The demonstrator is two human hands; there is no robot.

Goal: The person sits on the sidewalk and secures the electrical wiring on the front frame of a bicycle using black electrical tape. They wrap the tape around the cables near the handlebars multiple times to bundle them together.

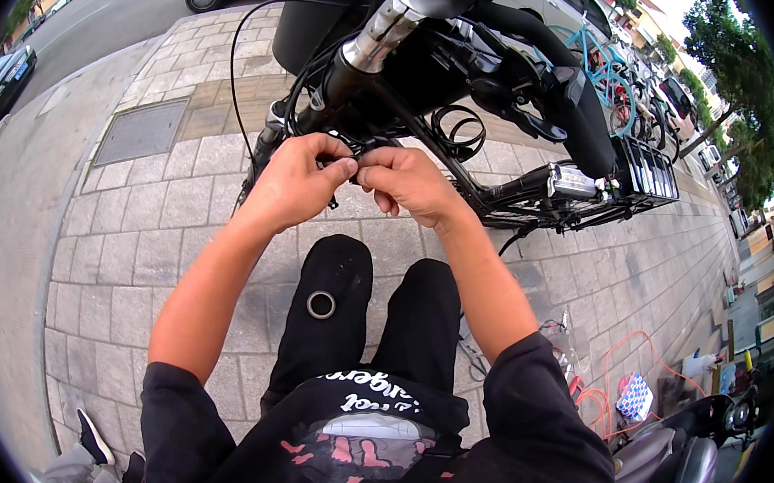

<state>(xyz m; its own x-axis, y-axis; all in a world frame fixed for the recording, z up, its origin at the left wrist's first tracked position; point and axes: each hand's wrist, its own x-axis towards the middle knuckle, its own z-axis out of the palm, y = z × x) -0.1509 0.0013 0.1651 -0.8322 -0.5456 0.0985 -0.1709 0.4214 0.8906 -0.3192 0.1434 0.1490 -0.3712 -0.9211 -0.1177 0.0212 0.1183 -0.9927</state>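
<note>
My left hand (303, 180) and my right hand (405, 185) meet just below the dark frame and black cables of an upright electric bicycle (375, 104). Fingertips of both pinch a small black part (354, 157), mostly hidden by my fingers, so its exact kind is unclear. Several cables run around the silver front tube (365, 46) above my hands, and a coiled black cable (458, 132) hangs right of them. A metal ring (321, 304) lies on my left thigh, below my hands.
Grey paving (168, 261) surrounds me. Another person's legs and shoes (93, 437) are at lower left. An orange hose (609, 360), a patterned box (633, 397) and tools lie at lower right. Parked bicycles (613, 84) line the right side; cars (1, 87) stand along the road.
</note>
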